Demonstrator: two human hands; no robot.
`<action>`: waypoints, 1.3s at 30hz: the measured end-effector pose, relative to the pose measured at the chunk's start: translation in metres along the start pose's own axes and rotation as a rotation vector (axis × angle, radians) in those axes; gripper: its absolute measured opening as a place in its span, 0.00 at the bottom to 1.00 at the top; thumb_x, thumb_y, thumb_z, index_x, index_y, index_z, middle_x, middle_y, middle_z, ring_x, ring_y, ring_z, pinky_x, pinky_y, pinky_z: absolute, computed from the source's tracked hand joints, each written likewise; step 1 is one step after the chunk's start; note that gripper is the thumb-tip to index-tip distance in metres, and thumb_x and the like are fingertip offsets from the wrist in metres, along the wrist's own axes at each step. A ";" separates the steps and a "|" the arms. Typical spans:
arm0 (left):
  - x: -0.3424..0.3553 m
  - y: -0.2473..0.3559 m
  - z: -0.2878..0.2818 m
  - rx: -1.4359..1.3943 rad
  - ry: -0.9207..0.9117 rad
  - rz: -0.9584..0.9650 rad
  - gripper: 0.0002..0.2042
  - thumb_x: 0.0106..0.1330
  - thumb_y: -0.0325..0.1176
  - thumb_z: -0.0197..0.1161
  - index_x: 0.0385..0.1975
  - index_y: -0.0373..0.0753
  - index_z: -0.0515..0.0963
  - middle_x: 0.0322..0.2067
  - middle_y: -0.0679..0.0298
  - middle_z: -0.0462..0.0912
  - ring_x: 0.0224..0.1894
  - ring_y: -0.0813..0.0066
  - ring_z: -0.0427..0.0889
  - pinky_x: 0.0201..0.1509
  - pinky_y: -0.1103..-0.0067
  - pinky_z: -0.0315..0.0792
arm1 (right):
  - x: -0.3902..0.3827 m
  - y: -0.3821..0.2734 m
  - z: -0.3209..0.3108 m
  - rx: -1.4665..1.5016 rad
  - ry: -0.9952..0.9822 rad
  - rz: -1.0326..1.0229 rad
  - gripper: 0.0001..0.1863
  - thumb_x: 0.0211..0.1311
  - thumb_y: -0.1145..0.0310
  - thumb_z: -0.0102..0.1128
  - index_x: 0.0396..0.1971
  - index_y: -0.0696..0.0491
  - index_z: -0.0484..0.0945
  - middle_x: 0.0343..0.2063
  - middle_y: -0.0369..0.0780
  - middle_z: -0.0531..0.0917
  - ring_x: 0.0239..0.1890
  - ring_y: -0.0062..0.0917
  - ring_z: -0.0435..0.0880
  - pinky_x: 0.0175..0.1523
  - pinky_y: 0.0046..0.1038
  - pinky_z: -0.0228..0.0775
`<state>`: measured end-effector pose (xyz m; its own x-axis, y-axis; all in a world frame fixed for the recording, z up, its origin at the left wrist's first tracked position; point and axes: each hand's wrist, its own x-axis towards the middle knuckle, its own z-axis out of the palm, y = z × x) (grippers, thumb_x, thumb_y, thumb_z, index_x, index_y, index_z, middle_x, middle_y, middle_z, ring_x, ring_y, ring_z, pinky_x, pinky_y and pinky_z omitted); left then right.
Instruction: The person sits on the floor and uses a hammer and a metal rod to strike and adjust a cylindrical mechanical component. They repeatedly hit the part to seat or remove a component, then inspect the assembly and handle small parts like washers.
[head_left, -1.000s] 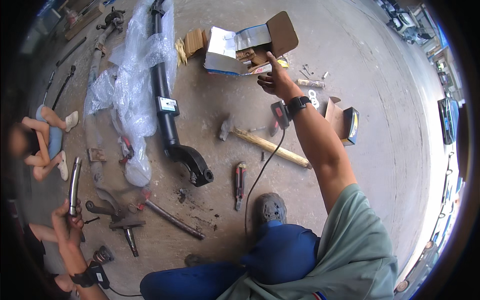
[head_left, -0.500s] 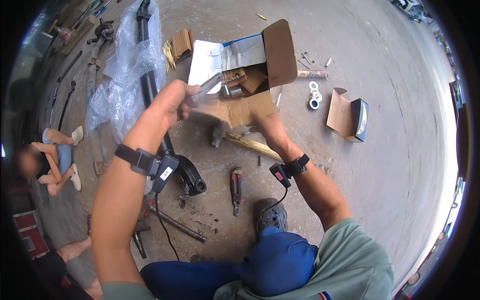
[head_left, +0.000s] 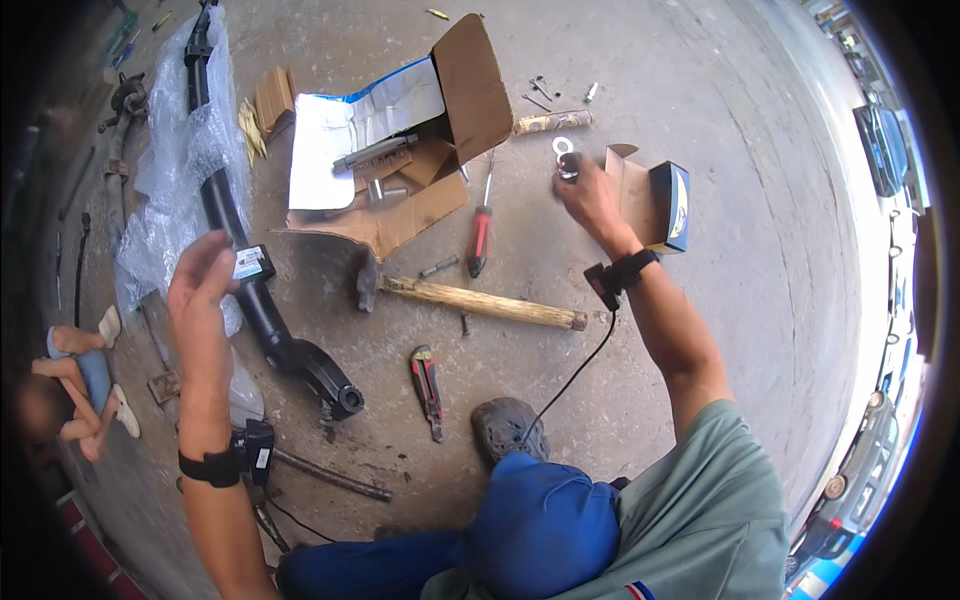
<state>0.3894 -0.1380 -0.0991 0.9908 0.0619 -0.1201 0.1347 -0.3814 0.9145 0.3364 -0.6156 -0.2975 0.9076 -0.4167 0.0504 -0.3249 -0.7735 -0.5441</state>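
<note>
My right hand [head_left: 595,205] reaches down to the floor, fingertips closed on a dark-and-silver ring [head_left: 568,168]. Just beyond it lies a white ring [head_left: 563,146]. My left hand [head_left: 203,290], slightly blurred, hovers beside a long black metal bar [head_left: 265,318] with its fingers apart and nothing visible in them. Between my hands stands an open cardboard box [head_left: 425,212]. A grey metal pin [head_left: 375,153] rests across the box, and shorter metal sleeves [head_left: 385,190] lie inside among cardboard pieces.
Nearer me lie a wooden-handled hammer [head_left: 480,300], a red screwdriver [head_left: 480,240] and a utility knife [head_left: 427,390]. A small open carton [head_left: 665,205] stands beside my right hand. Bubble wrap [head_left: 165,190] surrounds the bar. A person [head_left: 75,390] sits at the far left.
My left hand has let go of the metal pin, which now lies on the box, and has drawn back left. My right hand has moved from the box flap to the rings.
</note>
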 end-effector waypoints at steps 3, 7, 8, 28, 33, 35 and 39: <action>-0.050 -0.014 -0.030 -0.023 -0.045 -0.158 0.19 0.66 0.34 0.66 0.54 0.33 0.77 0.49 0.61 0.82 0.50 0.74 0.78 0.53 0.78 0.70 | 0.070 0.000 0.002 -0.335 0.001 -0.161 0.24 0.60 0.71 0.54 0.58 0.53 0.74 0.57 0.45 0.79 0.60 0.44 0.75 0.60 0.45 0.71; -0.090 -0.025 -0.023 -0.096 -0.206 -0.315 0.23 0.64 0.34 0.68 0.57 0.33 0.74 0.48 0.62 0.79 0.51 0.73 0.75 0.57 0.77 0.69 | 0.113 0.008 0.015 -0.654 -0.150 -0.244 0.21 0.63 0.72 0.51 0.56 0.49 0.77 0.56 0.40 0.80 0.63 0.36 0.74 0.63 0.46 0.67; -0.098 -0.029 -0.024 -0.110 -0.231 -0.339 0.23 0.64 0.30 0.68 0.57 0.33 0.73 0.50 0.61 0.77 0.54 0.74 0.74 0.58 0.78 0.70 | 0.118 0.000 0.016 -0.750 -0.273 -0.201 0.19 0.63 0.71 0.51 0.54 0.49 0.78 0.56 0.40 0.80 0.63 0.35 0.74 0.62 0.45 0.67; -0.177 -0.034 -0.031 0.038 -0.495 -0.353 0.23 0.65 0.28 0.67 0.59 0.35 0.71 0.56 0.62 0.74 0.58 0.71 0.73 0.56 0.77 0.70 | 0.040 -0.182 -0.059 -0.361 0.164 -0.941 0.17 0.64 0.65 0.66 0.52 0.49 0.78 0.47 0.43 0.82 0.46 0.43 0.83 0.51 0.41 0.76; -0.188 -0.021 -0.039 0.326 -0.690 -0.228 0.19 0.66 0.32 0.66 0.55 0.35 0.73 0.51 0.57 0.78 0.53 0.68 0.77 0.50 0.75 0.74 | 0.034 -0.219 0.005 -0.429 -0.130 -0.931 0.10 0.63 0.64 0.61 0.41 0.51 0.80 0.40 0.45 0.79 0.49 0.42 0.77 0.52 0.43 0.71; -0.198 -0.012 -0.048 0.466 -0.740 -0.229 0.19 0.66 0.34 0.66 0.54 0.35 0.74 0.47 0.54 0.79 0.49 0.64 0.78 0.49 0.73 0.74 | 0.041 -0.224 0.019 -0.487 -0.119 -0.956 0.11 0.61 0.65 0.61 0.42 0.51 0.81 0.40 0.45 0.80 0.49 0.43 0.77 0.52 0.43 0.71; -0.229 -0.022 -0.066 0.720 -0.873 -0.230 0.19 0.67 0.41 0.65 0.49 0.33 0.76 0.42 0.49 0.79 0.48 0.53 0.79 0.54 0.65 0.73 | -0.012 -0.246 0.009 0.023 -0.031 -0.878 0.16 0.60 0.68 0.65 0.49 0.50 0.81 0.49 0.45 0.82 0.52 0.41 0.79 0.56 0.41 0.72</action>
<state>0.1588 -0.0830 -0.0658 0.5741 -0.3536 -0.7385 0.0096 -0.8990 0.4379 0.4081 -0.4166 -0.1719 0.8340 0.3381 0.4360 0.4995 -0.7984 -0.3363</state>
